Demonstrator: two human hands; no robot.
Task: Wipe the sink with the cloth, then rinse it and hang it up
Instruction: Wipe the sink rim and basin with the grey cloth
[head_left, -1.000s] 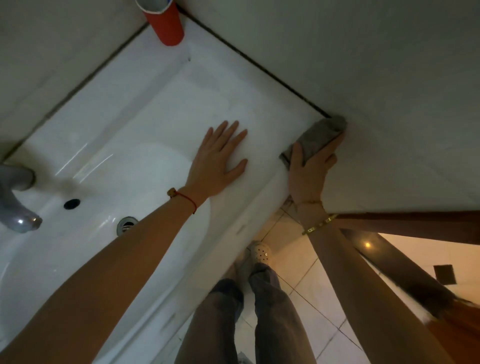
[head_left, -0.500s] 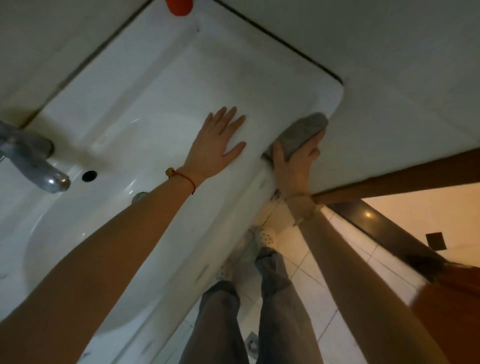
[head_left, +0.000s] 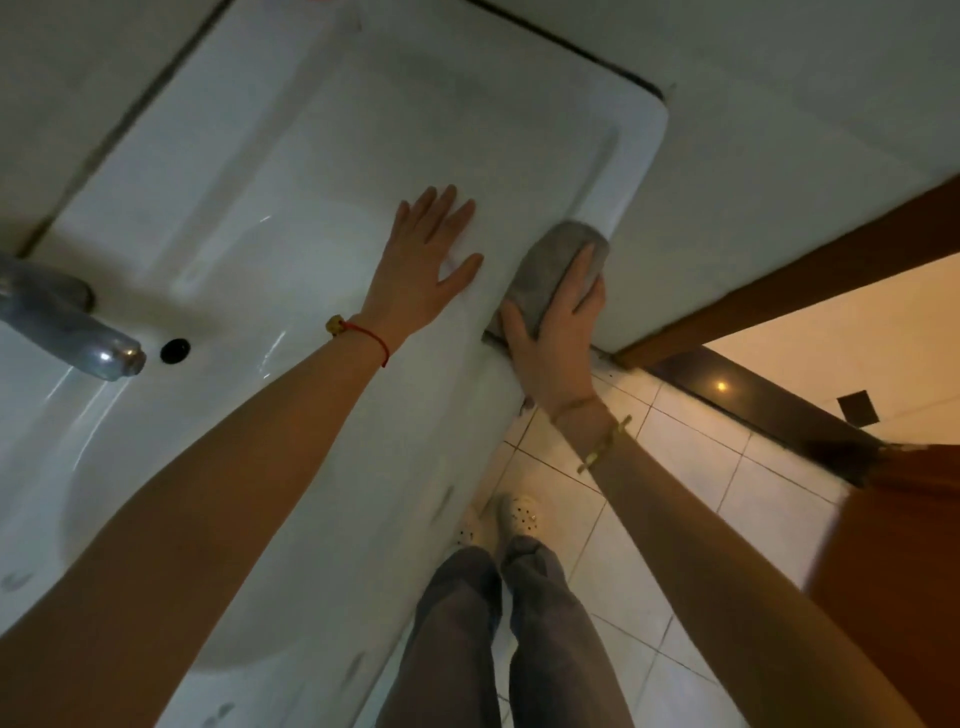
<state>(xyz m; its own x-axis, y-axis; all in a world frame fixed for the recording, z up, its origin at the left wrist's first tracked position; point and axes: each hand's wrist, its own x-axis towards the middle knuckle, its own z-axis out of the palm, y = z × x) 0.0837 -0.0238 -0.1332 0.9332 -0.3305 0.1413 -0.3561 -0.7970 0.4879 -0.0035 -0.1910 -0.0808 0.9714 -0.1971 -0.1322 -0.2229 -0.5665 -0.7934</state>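
Right hand (head_left: 558, 332) presses cloth (head_left: 550, 270) on sink (head_left: 631, 156) edge.

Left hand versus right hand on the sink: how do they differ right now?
The left hand lies flat and empty on the sink top, fingers spread; the right hand presses the grey cloth against the sink's front edge. The left wrist wears a red string, the right a gold bracelet. Both touch the sink.
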